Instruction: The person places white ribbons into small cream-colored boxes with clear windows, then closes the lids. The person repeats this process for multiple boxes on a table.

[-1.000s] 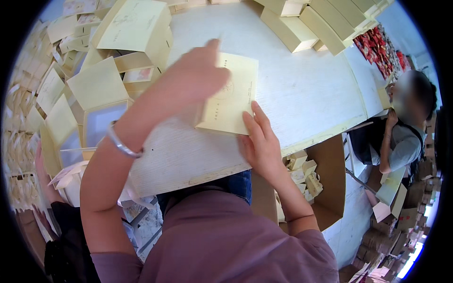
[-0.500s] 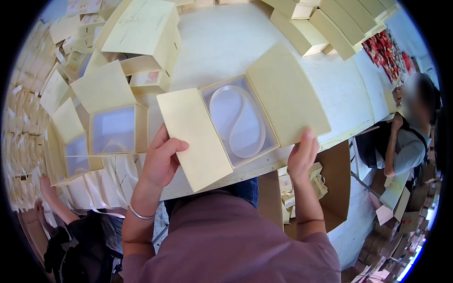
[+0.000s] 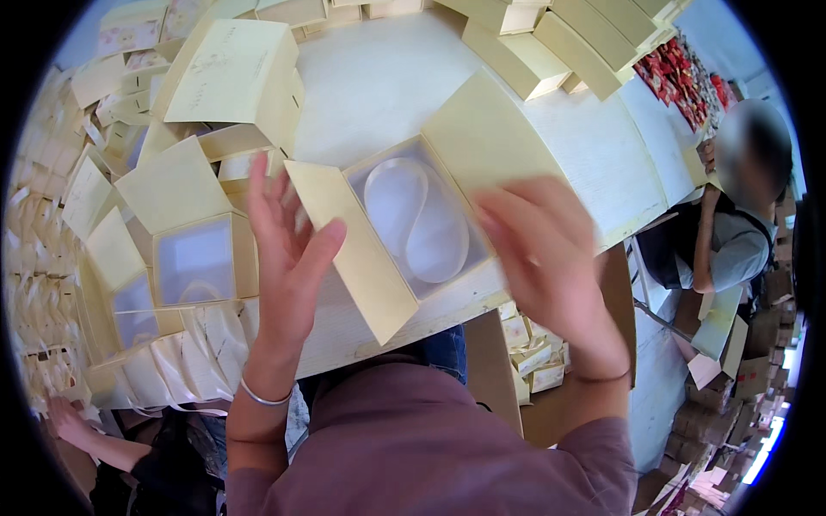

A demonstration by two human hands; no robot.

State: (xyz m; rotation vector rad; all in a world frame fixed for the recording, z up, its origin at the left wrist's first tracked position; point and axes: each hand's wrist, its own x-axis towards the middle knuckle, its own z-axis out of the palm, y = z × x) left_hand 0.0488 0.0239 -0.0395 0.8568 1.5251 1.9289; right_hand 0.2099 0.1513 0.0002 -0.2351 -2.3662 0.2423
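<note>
The white table [image 3: 387,86] fills most of the view, and its near edge runs across just in front of the person. Around its far and left sides stand many pale yellow boxes [image 3: 232,73], some closed and some open, and two open ones with a clear window lie at the left, near the table edge. In the middle, close to the near edge, lies the open box [image 3: 417,219] that the hands work on: its two cream flaps are spread out to the left and to the right, and inside sits a white insert [image 3: 416,222] with a curved, S-like hollow. A second person [image 3: 731,224] sits at the right side of the table (the head is blurred), with small cartons on the floor nearby. The left hand [image 3: 284,236] is wide open, fingers spread, and its thumb and palm edge touch the left flap of the open box without gripping it. The right hand [image 3: 538,249] is also open and holds nothing; it hovers over the right flap, blurred, so I cannot tell whether it touches the flap.
</note>
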